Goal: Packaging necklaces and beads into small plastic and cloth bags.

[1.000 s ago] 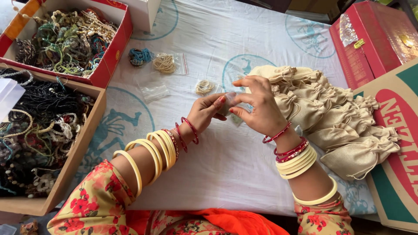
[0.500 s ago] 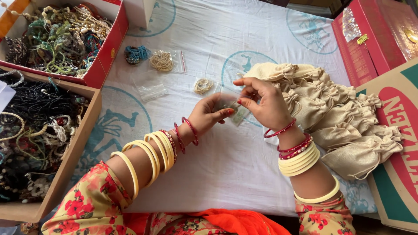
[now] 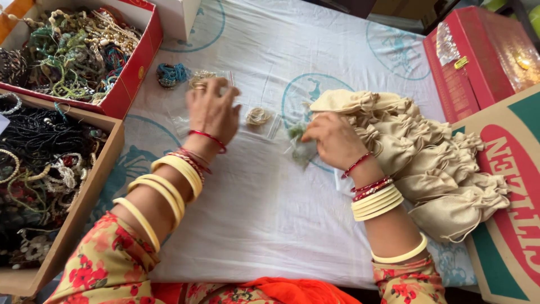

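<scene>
At the far left two open boxes sit at the edge of the table point(image 3: 264, 219), which is covered with a white cloth printed with teal rings. The brown cardboard box point(image 3: 84, 202) nearer the person holds dark and pale beaded jewellery; the red box point(image 3: 126, 84) behind it is heaped with green, cream and multicoloured strands.

Just right of the red box a small teal bead bundle point(image 3: 171, 73) lies on the cloth. The left hand point(image 3: 212, 112) reaches forward there, palm down, its fingers loosely spread and resting on a clear packet point(image 3: 209, 77) holding a coil of pale beads; whether they pinch it cannot be told. The wrist carries thin red bangles and the forearm several broad cream ones.

Between the two hands lies a second clear packet point(image 3: 260, 117) with a cream bead coil, touched by neither.

The right hand point(image 3: 333, 138) is near the middle of the table, fingers closed around a small clear bag point(image 3: 302, 147) with greenish beads inside, its lower part touching the cloth. It also wears red and cream bangles.

Just beside that hand, a pile of cream drawstring pouches point(image 3: 427, 163) spreads to the right. Beyond it stand a flat red box point(image 3: 484, 56) and a red, green and tan carton point(image 3: 509, 186) at the right edge.
</scene>
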